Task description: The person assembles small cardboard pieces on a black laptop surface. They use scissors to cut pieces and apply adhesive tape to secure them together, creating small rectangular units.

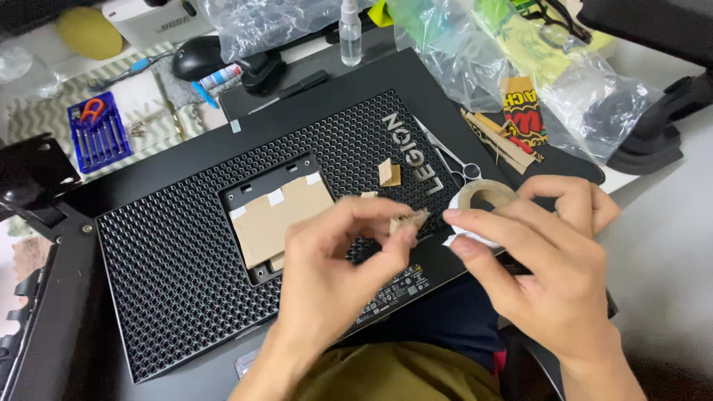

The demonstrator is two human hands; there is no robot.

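Observation:
My left hand [334,260] pinches a small folded piece of cardboard [410,220] between thumb and fingers. My right hand [546,252] grips a roll of pale tape [483,197], with its thumb and forefinger at the tape's loose end right beside the cardboard piece. Both hands hover over the back of a black monitor [178,252] lying face down, with a honeycomb-patterned rear panel. A square recess in the panel is covered by a cardboard sheet [282,215] taped at its edges. Another small cardboard piece [389,173] lies on the panel.
Scissors [454,160] lie by the monitor's far edge. Behind it are a black mouse [197,58], a blue screwdriver set [98,132], a small clear spray bottle [350,33], clear plastic bags [475,52], cardboard strips [497,141] and a black stand part [33,178] at left.

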